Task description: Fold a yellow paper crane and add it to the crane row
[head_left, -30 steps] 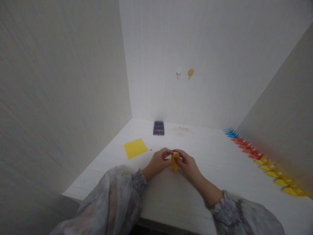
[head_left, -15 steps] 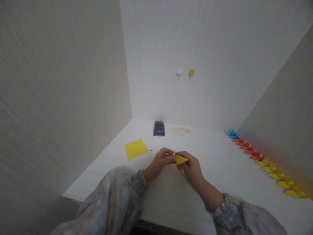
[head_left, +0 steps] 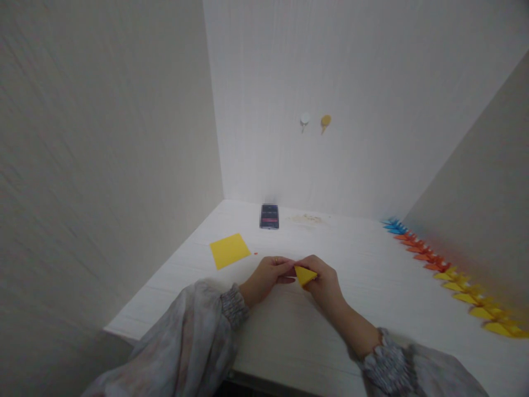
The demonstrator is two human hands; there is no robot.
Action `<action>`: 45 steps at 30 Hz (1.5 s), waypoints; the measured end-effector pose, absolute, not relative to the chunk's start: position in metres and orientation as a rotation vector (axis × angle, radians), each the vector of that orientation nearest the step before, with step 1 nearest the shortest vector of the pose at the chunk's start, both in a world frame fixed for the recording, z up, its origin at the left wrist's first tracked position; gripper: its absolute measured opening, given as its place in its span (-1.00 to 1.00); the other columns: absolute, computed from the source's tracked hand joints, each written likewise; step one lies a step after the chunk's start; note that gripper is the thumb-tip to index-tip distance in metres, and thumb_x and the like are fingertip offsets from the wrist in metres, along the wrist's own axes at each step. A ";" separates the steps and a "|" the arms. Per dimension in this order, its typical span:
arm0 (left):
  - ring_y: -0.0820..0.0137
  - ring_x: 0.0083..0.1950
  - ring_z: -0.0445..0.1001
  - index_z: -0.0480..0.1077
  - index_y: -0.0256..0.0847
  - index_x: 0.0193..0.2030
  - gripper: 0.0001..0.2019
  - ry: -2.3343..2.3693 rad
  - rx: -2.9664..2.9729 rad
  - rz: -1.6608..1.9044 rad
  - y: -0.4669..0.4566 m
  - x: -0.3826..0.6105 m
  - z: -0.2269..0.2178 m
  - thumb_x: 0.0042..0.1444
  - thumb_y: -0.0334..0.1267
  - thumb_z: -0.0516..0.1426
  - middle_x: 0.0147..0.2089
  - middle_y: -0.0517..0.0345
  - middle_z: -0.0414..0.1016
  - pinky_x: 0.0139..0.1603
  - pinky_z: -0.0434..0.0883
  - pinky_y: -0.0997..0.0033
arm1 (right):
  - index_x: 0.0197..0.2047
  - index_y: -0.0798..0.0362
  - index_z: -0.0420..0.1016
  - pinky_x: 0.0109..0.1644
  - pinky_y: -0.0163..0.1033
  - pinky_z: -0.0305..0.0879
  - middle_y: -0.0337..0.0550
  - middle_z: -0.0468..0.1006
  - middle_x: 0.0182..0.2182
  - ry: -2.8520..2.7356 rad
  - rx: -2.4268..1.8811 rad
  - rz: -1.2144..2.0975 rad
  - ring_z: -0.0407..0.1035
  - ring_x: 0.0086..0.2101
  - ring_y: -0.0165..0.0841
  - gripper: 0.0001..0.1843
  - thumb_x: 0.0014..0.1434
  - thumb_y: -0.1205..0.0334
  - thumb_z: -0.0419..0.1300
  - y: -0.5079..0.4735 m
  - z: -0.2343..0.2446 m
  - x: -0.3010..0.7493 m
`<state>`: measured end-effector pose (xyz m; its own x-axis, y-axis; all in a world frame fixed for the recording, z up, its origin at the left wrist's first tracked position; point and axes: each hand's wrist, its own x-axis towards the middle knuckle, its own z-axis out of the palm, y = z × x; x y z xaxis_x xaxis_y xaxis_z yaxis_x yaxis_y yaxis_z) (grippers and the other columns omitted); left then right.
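Observation:
A small piece of folded yellow paper [head_left: 305, 275] sits between my two hands above the white table. It shows as a pointed, triangular shape. My right hand [head_left: 324, 278] grips it from the right, fingers wrapped behind and the thumb partly hidden. From the left, my left hand [head_left: 270, 275] pinches its left corner between thumb and fingers, and the fingertips of both hands meet there. Left of my hands, a flat sheet of yellow paper [head_left: 230, 251] lies on the table.
Along the right wall runs a row of folded paper pieces: blue [head_left: 394, 226], orange-red [head_left: 419, 252], then yellow [head_left: 475, 303]. A dark phone-like device [head_left: 269, 216] lies near the back wall. Two hooks, one white [head_left: 305, 119] and one yellow [head_left: 325, 121], are on the wall. The white table [head_left: 285, 342] ends in front.
My left hand has closed in to the right, its thumb now at the paper's corner. The folded paper has turned slightly in my right hand, and its lower flap no longer shows separately.

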<state>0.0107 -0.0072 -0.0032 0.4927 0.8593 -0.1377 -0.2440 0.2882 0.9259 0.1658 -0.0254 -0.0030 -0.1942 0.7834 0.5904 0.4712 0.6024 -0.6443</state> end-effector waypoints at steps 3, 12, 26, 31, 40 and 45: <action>0.41 -0.28 0.45 0.43 -0.35 -0.33 -0.70 0.761 1.014 0.821 -0.007 0.010 -0.005 -0.11 -0.12 0.17 -0.31 -0.02 0.49 -0.24 0.34 0.43 | -0.40 0.05 0.44 -0.37 -0.28 0.26 -0.18 0.42 -0.48 -1.845 -1.034 0.445 0.32 -0.43 -0.36 -0.71 -0.17 0.53 0.03 -0.025 -0.001 0.165; 0.41 -0.33 0.46 0.44 -0.36 -0.33 -0.71 0.739 0.958 0.812 -0.008 0.009 -0.001 -0.17 -0.18 0.21 -0.31 -0.03 0.50 -0.25 0.36 0.39 | -0.43 0.05 0.40 -0.39 -0.30 0.23 -0.20 0.41 -0.50 -1.826 -1.065 0.464 0.31 -0.45 -0.37 -0.84 -0.15 0.43 0.11 -0.027 -0.001 0.166; 0.36 -0.33 0.47 0.44 -0.38 -0.34 -0.72 0.823 1.025 0.983 -0.004 0.009 0.003 -0.18 -0.20 0.21 -0.35 -0.01 0.51 -0.21 0.39 0.28 | -0.30 0.08 0.42 -0.21 -0.21 0.30 -0.08 0.48 -0.30 -1.299 -0.999 1.170 0.37 -0.28 -0.30 -0.77 0.01 0.23 0.00 -0.021 -0.005 0.168; 0.39 -0.36 0.46 0.46 -0.36 -0.37 -0.73 0.941 1.104 1.106 -0.005 0.012 0.003 -0.21 -0.20 0.22 -0.39 0.05 0.51 -0.26 0.44 0.31 | -0.28 0.04 0.35 -0.38 -0.26 0.34 -0.12 0.46 -0.39 -1.275 -1.081 1.248 0.37 -0.40 -0.34 -0.75 0.04 0.07 0.05 -0.021 -0.005 0.161; 0.43 -0.36 0.45 0.43 -0.32 -0.34 -0.73 0.948 1.108 1.092 -0.004 0.013 0.000 -0.23 -0.23 0.24 -0.39 0.12 0.51 -0.27 0.43 0.38 | -0.44 0.10 0.34 -0.57 -0.36 0.27 -0.26 0.38 -0.58 -1.347 -1.214 1.180 0.27 -0.58 -0.46 -0.77 -0.10 0.10 0.18 -0.016 -0.014 0.159; 0.47 -0.43 0.43 0.42 -0.32 -0.46 -0.79 0.951 1.142 1.009 -0.002 0.012 -0.003 -0.23 -0.22 0.23 -0.47 0.14 0.48 -0.32 0.40 0.43 | -0.48 0.09 0.32 -0.66 -0.41 0.19 -0.30 0.34 -0.63 -1.352 -1.249 1.171 0.21 -0.64 -0.51 -0.79 -0.12 0.12 0.20 -0.018 -0.012 0.157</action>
